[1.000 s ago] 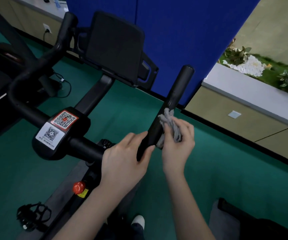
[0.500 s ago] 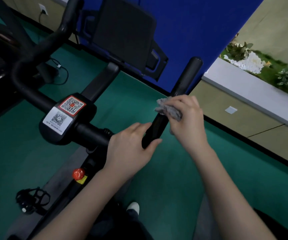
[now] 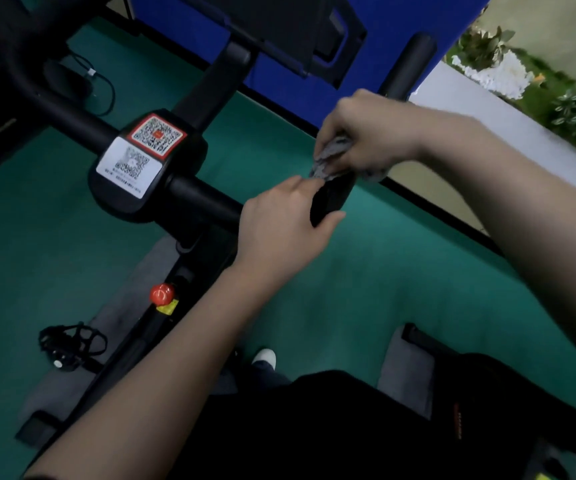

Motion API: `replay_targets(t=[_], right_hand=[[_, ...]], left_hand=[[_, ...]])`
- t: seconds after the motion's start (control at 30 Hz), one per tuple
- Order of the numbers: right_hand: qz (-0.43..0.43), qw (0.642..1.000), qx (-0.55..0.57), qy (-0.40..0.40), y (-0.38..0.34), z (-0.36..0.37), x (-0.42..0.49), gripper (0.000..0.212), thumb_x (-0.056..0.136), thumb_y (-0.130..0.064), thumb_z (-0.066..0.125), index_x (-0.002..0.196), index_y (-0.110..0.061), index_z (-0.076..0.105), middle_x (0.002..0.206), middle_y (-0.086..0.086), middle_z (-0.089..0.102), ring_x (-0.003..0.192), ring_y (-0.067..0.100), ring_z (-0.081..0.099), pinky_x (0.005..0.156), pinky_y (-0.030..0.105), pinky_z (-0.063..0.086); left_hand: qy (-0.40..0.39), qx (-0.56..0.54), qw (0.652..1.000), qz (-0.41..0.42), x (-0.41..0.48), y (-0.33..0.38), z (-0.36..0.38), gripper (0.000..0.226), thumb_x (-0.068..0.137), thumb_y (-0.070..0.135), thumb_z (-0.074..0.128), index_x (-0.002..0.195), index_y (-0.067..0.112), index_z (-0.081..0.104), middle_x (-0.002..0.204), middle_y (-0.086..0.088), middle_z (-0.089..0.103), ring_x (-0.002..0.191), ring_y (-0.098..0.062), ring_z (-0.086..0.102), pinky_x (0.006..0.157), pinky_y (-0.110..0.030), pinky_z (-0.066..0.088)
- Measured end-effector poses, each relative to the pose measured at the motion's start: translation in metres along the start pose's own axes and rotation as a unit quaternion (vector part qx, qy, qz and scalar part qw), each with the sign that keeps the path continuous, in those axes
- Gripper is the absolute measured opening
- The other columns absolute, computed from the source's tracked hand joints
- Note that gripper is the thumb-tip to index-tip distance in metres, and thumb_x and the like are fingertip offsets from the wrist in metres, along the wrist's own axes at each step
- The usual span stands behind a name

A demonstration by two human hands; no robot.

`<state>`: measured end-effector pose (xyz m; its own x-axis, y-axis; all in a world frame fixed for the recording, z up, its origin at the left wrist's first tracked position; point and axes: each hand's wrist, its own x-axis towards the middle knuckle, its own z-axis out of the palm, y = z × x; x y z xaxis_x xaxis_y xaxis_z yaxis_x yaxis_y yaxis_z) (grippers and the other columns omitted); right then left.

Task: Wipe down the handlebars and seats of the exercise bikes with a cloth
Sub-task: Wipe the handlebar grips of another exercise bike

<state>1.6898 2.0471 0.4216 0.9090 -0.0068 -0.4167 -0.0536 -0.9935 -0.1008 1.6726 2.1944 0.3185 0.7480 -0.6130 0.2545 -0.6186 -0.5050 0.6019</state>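
Right hand [image 3: 366, 133] has rolled over the handlebar [image 3: 413, 60], its grip clamping the mostly hidden cloth [image 3: 330, 155]. Left hand [image 3: 276, 226], grip wrapped round the handlebar, just below. QR label [image 3: 141, 154] further left.

The black round handlebar arm [image 3: 411, 60] is bare above the right hand [image 3: 366, 133]; the black flat screen holder [image 3: 297, 29] stands near on its left, apparently not touching; its right side is open
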Motion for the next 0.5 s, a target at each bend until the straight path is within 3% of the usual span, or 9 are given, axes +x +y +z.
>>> replay_targets(t=[0.07,0.17,0.3,0.4,0.5], right_hand=[[0.006,0.999,-0.017,-0.037,-0.003,-0.005,0.006,0.006,0.079,-0.018,0.072,0.083,-0.021,0.07,0.058,-0.007,0.061,0.048,-0.001,0.058,0.054,0.013,0.051],[0.02,0.996,-0.08,-0.033,-0.003,-0.005,0.015,0.012,0.08,-0.018,0.07,0.092,-0.018,0.071,0.064,-0.002,0.059,0.068,0.025,0.061,0.07,0.042,0.057],[0.015,0.993,-0.115,-0.034,-0.008,0.001,0.02,0.019,0.08,-0.017,0.069,0.098,-0.016,0.071,0.08,0.007,0.064,0.079,0.028,0.058,0.076,0.042,0.054],[0.036,0.992,-0.096,-0.076,-0.014,0.004,0.025,0.008,0.079,-0.017,0.069,0.087,-0.019,0.07,0.076,0.006,0.067,0.073,0.031,0.066,0.066,0.044,0.058],[0.081,0.989,-0.104,-0.068,-0.008,0.001,0.031,0.009,0.079,-0.008,0.067,0.077,-0.016,0.069,0.06,0.008,0.063,0.053,0.032,0.066,0.044,0.034,0.053]], left_hand=[[0.003,-0.001,1.0,0.002,0.0,0.0,0.001,0.043,0.082,0.052,0.06,0.112,0.021,0.063,0.103,0.0,0.067,0.093,-0.029,0.063,0.067,-0.034,0.043],[0.007,-0.013,1.0,0.005,-0.001,-0.001,0.001,0.044,0.082,0.053,0.06,0.113,0.022,0.063,0.104,0.0,0.067,0.094,-0.029,0.063,0.068,-0.034,0.043],[0.008,-0.013,1.0,0.006,-0.002,-0.002,0.002,0.044,0.082,0.053,0.06,0.113,0.022,0.062,0.105,0.001,0.067,0.095,-0.028,0.063,0.067,-0.033,0.04],[0.002,-0.009,1.0,0.003,-0.002,-0.002,0.002,0.044,0.082,0.054,0.059,0.114,0.023,0.061,0.105,0.001,0.067,0.095,-0.028,0.063,0.065,-0.03,0.032],[-0.003,-0.012,1.0,0.001,-0.002,-0.001,0.001,0.045,0.083,0.053,0.059,0.116,0.022,0.061,0.107,0.001,0.066,0.095,-0.027,0.063,0.066,-0.029,0.031]])
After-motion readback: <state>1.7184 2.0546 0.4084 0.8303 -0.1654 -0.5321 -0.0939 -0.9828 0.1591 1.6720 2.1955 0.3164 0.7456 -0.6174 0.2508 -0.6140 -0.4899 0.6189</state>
